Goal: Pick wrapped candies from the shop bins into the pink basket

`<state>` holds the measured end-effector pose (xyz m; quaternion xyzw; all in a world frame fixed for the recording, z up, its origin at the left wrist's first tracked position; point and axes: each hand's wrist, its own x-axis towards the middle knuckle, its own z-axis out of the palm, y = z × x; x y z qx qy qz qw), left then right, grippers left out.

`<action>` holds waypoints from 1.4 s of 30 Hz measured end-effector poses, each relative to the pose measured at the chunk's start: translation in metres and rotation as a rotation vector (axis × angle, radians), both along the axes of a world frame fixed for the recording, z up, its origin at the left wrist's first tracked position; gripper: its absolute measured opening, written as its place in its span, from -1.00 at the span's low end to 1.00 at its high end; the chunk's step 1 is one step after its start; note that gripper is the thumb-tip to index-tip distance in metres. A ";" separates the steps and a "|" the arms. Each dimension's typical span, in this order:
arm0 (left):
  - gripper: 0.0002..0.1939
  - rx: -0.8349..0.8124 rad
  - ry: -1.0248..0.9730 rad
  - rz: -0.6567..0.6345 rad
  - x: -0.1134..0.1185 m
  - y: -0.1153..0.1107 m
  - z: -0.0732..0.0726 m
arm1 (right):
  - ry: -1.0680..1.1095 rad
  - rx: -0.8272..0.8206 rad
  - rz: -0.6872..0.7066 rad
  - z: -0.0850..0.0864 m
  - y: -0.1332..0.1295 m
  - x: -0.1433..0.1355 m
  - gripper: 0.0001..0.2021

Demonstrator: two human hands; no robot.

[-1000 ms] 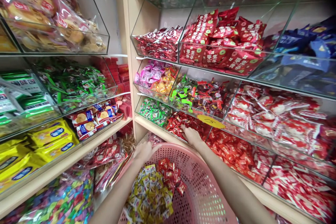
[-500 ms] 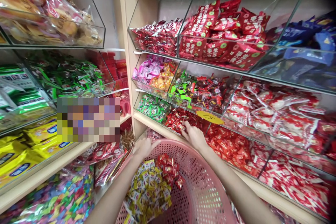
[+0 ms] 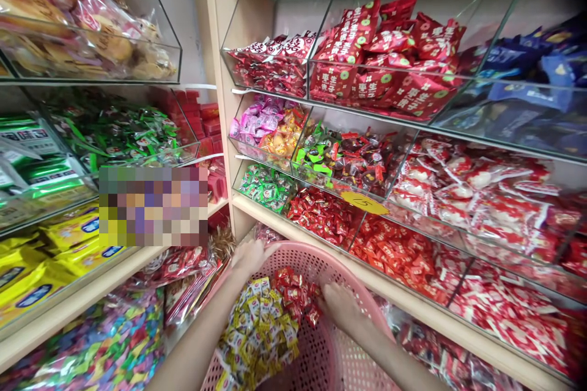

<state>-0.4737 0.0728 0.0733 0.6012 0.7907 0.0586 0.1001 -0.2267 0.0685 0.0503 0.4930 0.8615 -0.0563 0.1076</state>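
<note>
My left hand (image 3: 250, 256) is closed around the far rim of a pink perforated plastic basket (image 3: 367, 281). Inside the basket lie a heap of yellow-and-white wrapped candies (image 3: 259, 336) and, at the far side, a smaller pile of red wrapped candies (image 3: 293, 290). Over the basket's right half is my right hand (image 3: 339, 305), its fingers curled down against the edge of that red pile. Red wrappers show at its fingertips, while the palm side is hidden. Beyond the rim, a clear bin holds more red wrapped candies (image 3: 321, 214).
Clear-walled bins of red packets (image 3: 385, 67), green candies (image 3: 266, 186) and other sweets fill the right shelves. A yellow price tag (image 3: 364, 201) hangs at a bin edge. Yellow packs (image 3: 59, 256) line the left shelf. A bag of colourful pieces (image 3: 101, 342) lies below.
My right hand has moved from the red candy bin back and down into the basket, beside the red pile. My left hand has stayed on the rim.
</note>
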 end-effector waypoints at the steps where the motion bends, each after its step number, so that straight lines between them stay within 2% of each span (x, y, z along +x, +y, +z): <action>1: -0.14 0.004 0.002 -0.003 0.000 0.000 0.000 | 0.011 -0.001 -0.024 0.000 0.001 -0.001 -0.72; 5: -0.13 0.002 -0.005 -0.012 -0.001 0.001 -0.001 | 0.080 -0.034 -0.096 -0.006 0.004 -0.006 -0.74; 11: -0.12 0.011 0.005 -0.018 -0.001 0.002 -0.003 | 0.094 -0.065 -0.111 -0.031 0.007 -0.007 -0.78; 14: -0.12 0.016 0.006 -0.016 -0.001 0.003 -0.005 | 0.094 -0.065 -0.112 -0.034 0.006 -0.006 -0.79; 16: -0.13 0.024 -0.003 -0.016 -0.001 0.002 -0.004 | 0.102 -0.044 -0.101 -0.026 0.005 -0.007 -0.78; 18: -0.14 0.023 -0.015 -0.014 -0.001 0.002 -0.003 | 0.130 0.008 -0.085 -0.009 0.006 -0.009 -0.76; 22: -0.15 0.009 -0.017 -0.006 0.000 0.001 0.000 | 0.226 0.138 -0.056 0.045 0.019 -0.016 -0.75; 25: -0.13 0.021 -0.006 -0.016 0.000 0.001 0.000 | 0.209 0.349 -0.020 0.081 0.041 -0.019 -0.78; 27: -0.13 0.024 -0.002 -0.014 0.000 0.001 0.000 | 0.119 0.518 0.003 0.093 0.059 -0.018 -0.79; 30: -0.14 0.020 -0.011 -0.012 0.000 0.000 -0.001 | -0.047 0.640 0.000 0.094 0.083 -0.015 -0.74; 33: -0.13 0.019 -0.021 -0.011 0.000 -0.001 0.000 | -0.158 0.597 -0.036 0.085 0.097 -0.012 -0.69; 37: -0.11 0.019 -0.013 -0.010 0.000 -0.001 0.001 | -0.188 0.568 -0.055 0.078 0.101 -0.013 -0.67; 42: -0.10 0.002 -0.027 -0.004 0.001 -0.001 0.003 | -0.178 0.554 -0.060 0.077 0.102 -0.015 -0.67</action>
